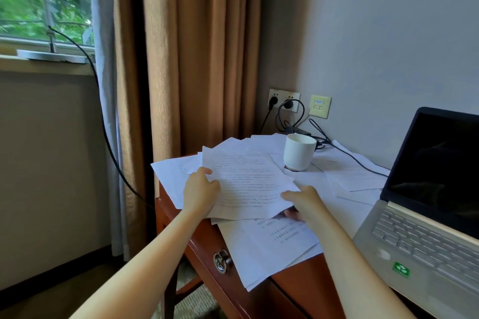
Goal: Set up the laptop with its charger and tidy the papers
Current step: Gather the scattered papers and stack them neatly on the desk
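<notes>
A small bundle of printed papers (248,184) is lifted just above the wooden desk (207,246). My left hand (201,190) grips its left edge with the thumb on top. My right hand (300,204) pinches its lower right corner, fingers underneath. More loose sheets (267,251) lie spread under and around the bundle, some hanging over the desk's front edge. The open silver laptop (425,235), screen dark, stands at the right. The black charger brick (302,132) lies by the wall, its cable (363,163) running over the sheets toward the laptop.
A white cup (299,151) stands on the papers just behind the bundle. The wall socket (283,100) has two black plugs in it. Brown curtains (197,59) hang left of the desk. A drawer knob (221,261) sits below the desk's front edge.
</notes>
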